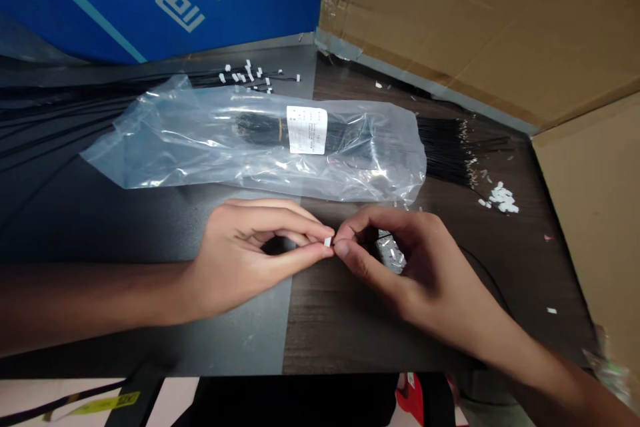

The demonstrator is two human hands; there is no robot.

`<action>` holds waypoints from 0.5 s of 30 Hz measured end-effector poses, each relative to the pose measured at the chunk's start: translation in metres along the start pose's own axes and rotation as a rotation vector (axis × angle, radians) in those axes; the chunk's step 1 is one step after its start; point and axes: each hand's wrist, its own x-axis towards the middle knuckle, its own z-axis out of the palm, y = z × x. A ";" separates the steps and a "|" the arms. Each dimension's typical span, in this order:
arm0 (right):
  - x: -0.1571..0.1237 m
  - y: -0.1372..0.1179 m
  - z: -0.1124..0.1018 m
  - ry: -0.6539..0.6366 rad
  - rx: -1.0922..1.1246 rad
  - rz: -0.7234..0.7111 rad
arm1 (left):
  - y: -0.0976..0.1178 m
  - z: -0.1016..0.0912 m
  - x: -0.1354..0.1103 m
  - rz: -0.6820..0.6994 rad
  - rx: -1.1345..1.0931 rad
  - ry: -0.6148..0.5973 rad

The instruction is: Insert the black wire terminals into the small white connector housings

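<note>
Between the thumb and fingers of my left hand (260, 250) is a small white connector housing (328, 241). Right against it, my right hand (395, 253) pinches the end of a thin black wire (487, 273), which runs back under the palm and off to the right. The fingertips of both hands almost meet; whether the wire's tip sits inside the housing is hidden by them. Beneath the right hand, partly covered, lies a clear bag or tray of small pale pieces (393, 253).
Behind the hands lies a clear plastic bag (200, 147) with a white label (307, 130). Black wires with bare ends (447, 150) and loose white housings (503, 199) are at right. Wires with white housings (245, 73) lie at back left. Cardboard (475, 27) walls the far side.
</note>
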 end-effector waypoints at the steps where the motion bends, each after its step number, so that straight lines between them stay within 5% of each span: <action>1: 0.000 0.000 -0.002 0.006 -0.020 -0.013 | 0.000 0.000 0.000 -0.010 -0.013 0.013; 9: -0.009 0.000 -0.018 0.169 -0.285 -0.137 | 0.019 -0.014 0.018 -0.081 -0.188 0.105; 13: -0.012 -0.003 -0.017 0.165 -0.258 -0.178 | 0.035 -0.055 0.049 -0.064 -0.337 0.213; 15: -0.013 -0.005 -0.015 0.101 -0.261 -0.186 | 0.039 -0.087 0.066 -0.001 -0.191 0.300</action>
